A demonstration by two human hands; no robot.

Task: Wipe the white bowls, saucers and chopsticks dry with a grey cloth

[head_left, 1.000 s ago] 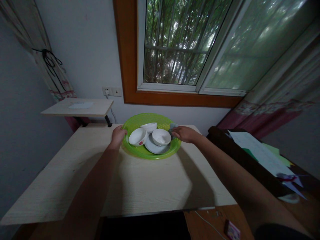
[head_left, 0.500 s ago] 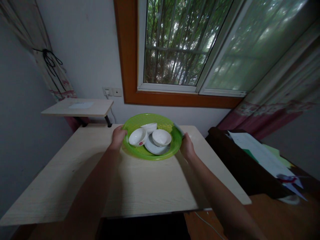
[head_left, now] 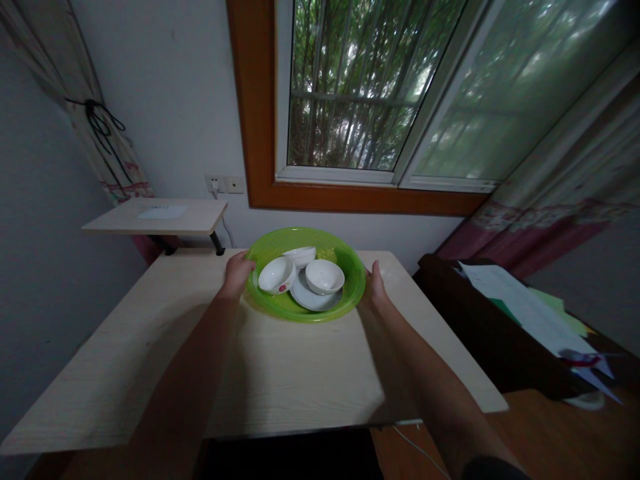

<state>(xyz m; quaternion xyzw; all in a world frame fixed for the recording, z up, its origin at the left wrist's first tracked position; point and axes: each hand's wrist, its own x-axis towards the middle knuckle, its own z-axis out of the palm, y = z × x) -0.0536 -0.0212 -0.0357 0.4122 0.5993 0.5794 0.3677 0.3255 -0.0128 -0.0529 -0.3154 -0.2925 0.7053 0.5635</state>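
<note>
A round green basin (head_left: 280,308) sits at the far side of a pale wooden table (head_left: 280,360). Inside it lie three white bowls (head_left: 325,276) and a white plate (head_left: 306,299). My left hand (head_left: 237,273) grips the basin's left rim, fingers curled over the edge. My right hand (head_left: 375,288) is pressed against the right rim, thumb up, fingers hidden behind the rim.
A small raised side shelf (head_left: 155,217) stands at the back left. A window (head_left: 370,93) is straight ahead above the table. Right of the table a dark cabinet top (head_left: 500,333) carries papers (head_left: 520,307). Curtains hang at both sides.
My right hand left the inside of the basin, where it touched a grey cloth, and moved to the outer right rim. The cloth no longer shows. The left hand kept its hold.
</note>
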